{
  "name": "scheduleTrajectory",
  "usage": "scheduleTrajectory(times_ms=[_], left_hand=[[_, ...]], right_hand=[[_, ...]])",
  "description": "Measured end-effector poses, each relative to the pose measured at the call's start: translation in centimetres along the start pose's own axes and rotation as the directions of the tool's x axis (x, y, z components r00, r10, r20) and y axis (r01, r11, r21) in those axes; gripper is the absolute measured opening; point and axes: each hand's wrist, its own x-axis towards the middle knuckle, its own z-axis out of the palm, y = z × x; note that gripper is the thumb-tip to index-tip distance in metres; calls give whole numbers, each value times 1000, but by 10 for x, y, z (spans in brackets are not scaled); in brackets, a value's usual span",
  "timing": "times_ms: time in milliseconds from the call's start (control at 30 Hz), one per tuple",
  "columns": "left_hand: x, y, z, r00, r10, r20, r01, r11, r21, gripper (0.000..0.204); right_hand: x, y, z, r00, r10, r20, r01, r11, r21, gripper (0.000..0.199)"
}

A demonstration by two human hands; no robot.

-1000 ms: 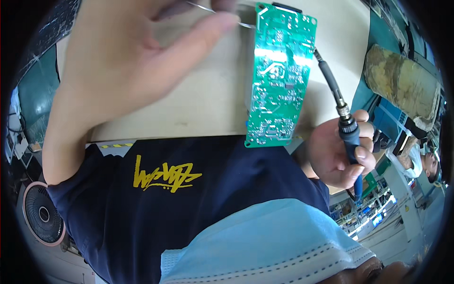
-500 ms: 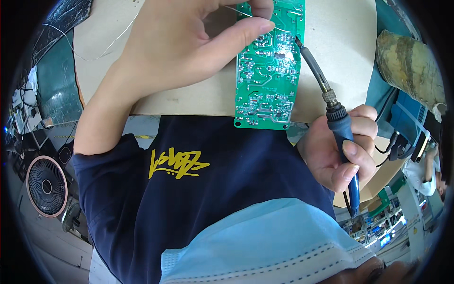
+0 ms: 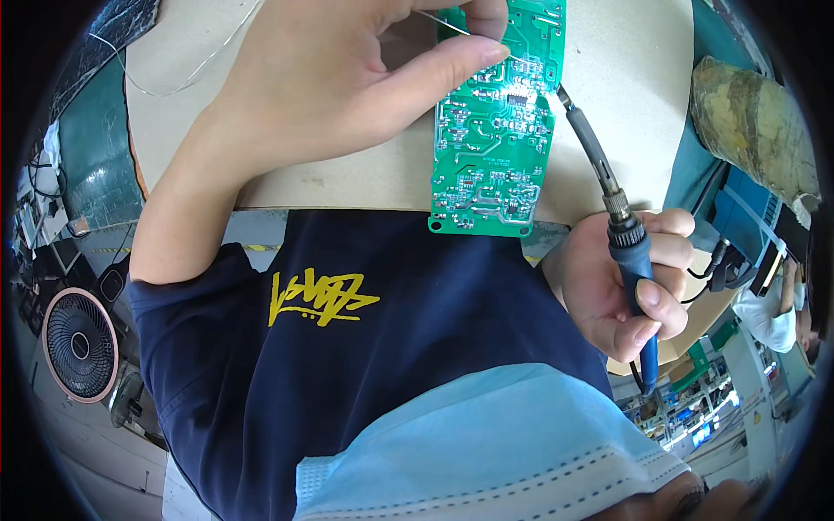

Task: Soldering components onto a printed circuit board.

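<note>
A green circuit board (image 3: 491,161) lies on the tan sheet, its near end reaching past the sheet's edge. My left hand (image 3: 382,82) comes over its far left part, thumb and fingers pinched on a thin solder wire (image 3: 443,23). The wire's end runs out past the thumb over the board; its slack loops off to the left. My right hand (image 3: 638,286) is wrapped round the blue handle of a soldering iron (image 3: 634,252). The iron's dark tip is at the board's right edge, near the wire's end; whether it touches cannot be made out.
The tan sheet (image 3: 617,113) covers a green worktop (image 3: 95,165). At the right are a worn brownish roll (image 3: 751,126), a blue box (image 3: 743,213) with cables, and a cardboard box. A fan (image 3: 80,346) stands at the left. Another person (image 3: 769,313) is at the far right.
The iron has shifted slightly to the right and nearer to me, its tip moving from over the board to its edge. My left hand has barely moved, still pinching the wire.
</note>
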Motion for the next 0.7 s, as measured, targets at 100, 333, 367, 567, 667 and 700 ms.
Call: scheduleTrajectory(times_ms=[100,333,367,567,667,700], left_hand=[[0,-2,2,1000,17,-5,-17,999,-46,11],[-2,7,-3,998,-28,57,31,998,-51,13],[-2,8,-2,998,-15,59,19,998,-59,13],[-2,5,0,996,33,78,-32,999,-20,14],[-2,5,-1,995,18,95,-16,1000,-18,14],[-2,5,-1,996,17,92,-16,1000,-17,14]], right_hand=[[-3,-1,-2,999,-20,-32,21,998,58,34],[-9,-1,5,979,-47,-200,53,998,25,31],[-9,-1,5,988,-56,-145,60,998,28,32],[-9,-4,-1,998,-61,-13,62,998,22,35],[-9,-3,-1,997,-75,-14,75,997,10,35],[-9,-3,-1,997,-76,-15,76,997,10,36]])
